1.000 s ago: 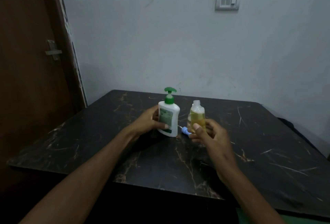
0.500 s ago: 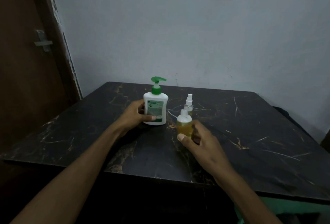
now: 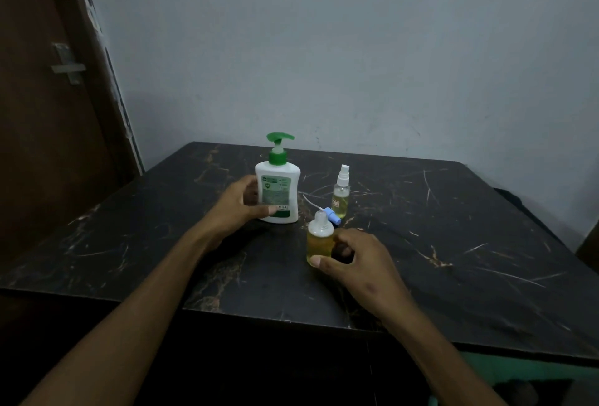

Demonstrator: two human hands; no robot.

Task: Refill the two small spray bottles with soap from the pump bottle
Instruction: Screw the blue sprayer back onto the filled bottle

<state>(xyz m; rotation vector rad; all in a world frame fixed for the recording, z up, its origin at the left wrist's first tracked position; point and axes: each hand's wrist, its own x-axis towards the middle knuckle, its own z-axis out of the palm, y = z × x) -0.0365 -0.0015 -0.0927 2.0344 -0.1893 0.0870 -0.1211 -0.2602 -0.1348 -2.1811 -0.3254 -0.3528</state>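
Your left hand (image 3: 238,208) wrapped round the pump bottle (image 3: 277,193) upright on the table (image 3: 453,243), your right hand (image 3: 359,263) gripping the uncapped spray bottle (image 3: 319,242) — 2nd capped spray bottle (image 3: 341,193) just behind, blue cap (image 3: 332,213) lying between.

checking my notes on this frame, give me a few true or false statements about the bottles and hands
1. The left hand grips the pump bottle. True.
2. The open small bottle in the right hand wears its spray head. False: its neck is bare, and a blue spray head lies on the table.
3. The capped spray bottle stands upright, untouched. True.
4. The pump bottle lies on its side. False: it stands upright.
5. The open small bottle holds yellowish liquid. True.
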